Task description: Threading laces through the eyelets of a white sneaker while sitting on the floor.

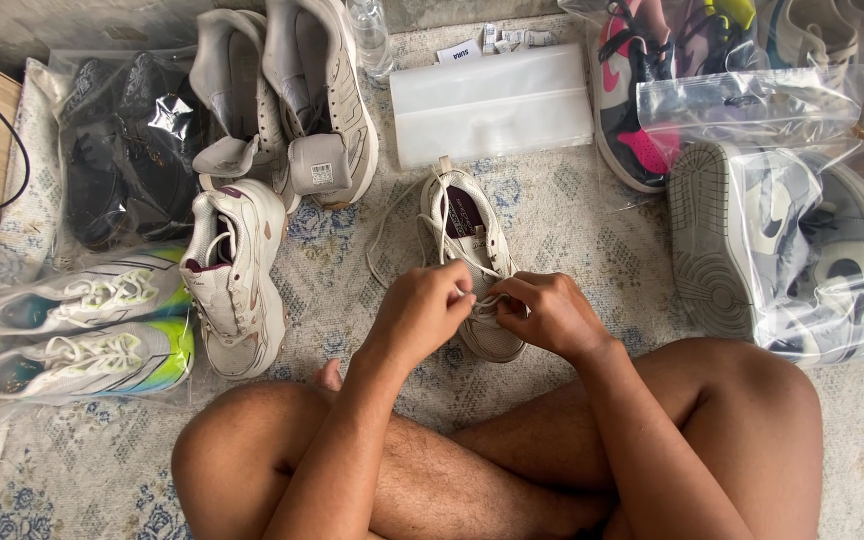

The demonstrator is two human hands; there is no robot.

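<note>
Head view, going left to right: bagged green shoes and a loose white shoe lie on the rug, then the left hand and right hand meet over a white shoe in the middle. Both hands' fingers pinch its laces near the toe, so lacing looks underway. Pulling the lace through evenly likely needs a careful, steady tug.

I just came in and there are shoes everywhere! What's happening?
A person sits cross-legged on a patterned rug. The left hand and right hand pinch the white laces of a pale sneaker lying in front of them. Its mate lies to the left, and other shoes, some in clear bags, lie around.
</note>
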